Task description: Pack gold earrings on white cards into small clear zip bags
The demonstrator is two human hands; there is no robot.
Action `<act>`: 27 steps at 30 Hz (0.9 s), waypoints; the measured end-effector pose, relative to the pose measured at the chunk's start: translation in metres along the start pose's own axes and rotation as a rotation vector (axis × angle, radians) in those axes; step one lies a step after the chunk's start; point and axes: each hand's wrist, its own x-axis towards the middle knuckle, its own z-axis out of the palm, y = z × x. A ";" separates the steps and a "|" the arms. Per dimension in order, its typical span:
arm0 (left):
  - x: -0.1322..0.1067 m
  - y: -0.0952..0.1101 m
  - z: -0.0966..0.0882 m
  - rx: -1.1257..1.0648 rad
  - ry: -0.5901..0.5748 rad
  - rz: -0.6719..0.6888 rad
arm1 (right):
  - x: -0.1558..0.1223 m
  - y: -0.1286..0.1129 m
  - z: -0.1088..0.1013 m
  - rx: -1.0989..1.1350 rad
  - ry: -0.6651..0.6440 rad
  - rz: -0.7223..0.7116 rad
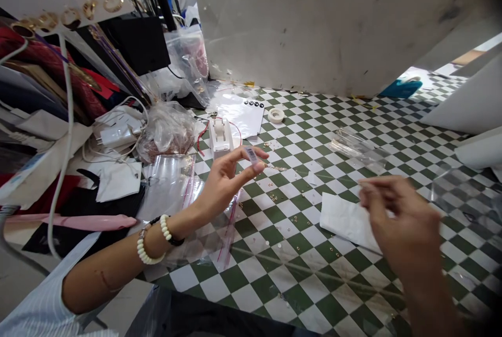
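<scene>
Left hand (pixel 221 185) clenches small barcode-labelled item (pixel 251 155) between thumb and fingertips, raised over checkered surface (pixel 282 274). Right hand (pixel 400 217) curled, grip unclear, above white tissue (pixel 345 222); gold beads (pixel 296 218) scattered.

Table (pixel 274 274) topped in green-and-white checks, its surface marked with faint scuffs. Small gold beads (pixel 297 219) lay scattered across the middle. White paper napkin (pixel 345 222) lay flat, right of centre. Toward the far edge, a white tape dispenser (pixel 220 136) stood with a red wire (pixel 201 138) looped around it, just beside a white card with black dots (pixel 239 117). Roll of white tape (pixel 276 115) lay just right of the card. Clear zip bag with red strips (pixel 184 190) lay spread at left; clear plastic sleeve (pixel 358 149) lay right, among the beads.
</scene>
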 end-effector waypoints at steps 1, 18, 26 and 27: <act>0.000 0.001 0.000 -0.069 -0.031 0.008 | 0.002 -0.001 0.003 0.006 -0.115 0.030; 0.002 -0.008 0.002 -0.175 0.036 -0.164 | 0.001 -0.007 0.007 0.191 0.069 0.032; -0.001 0.006 0.008 0.008 -0.166 -0.329 | -0.003 0.003 0.010 0.011 0.636 -0.286; -0.002 0.008 0.009 0.031 -0.178 -0.335 | -0.004 0.005 0.010 0.015 0.644 -0.315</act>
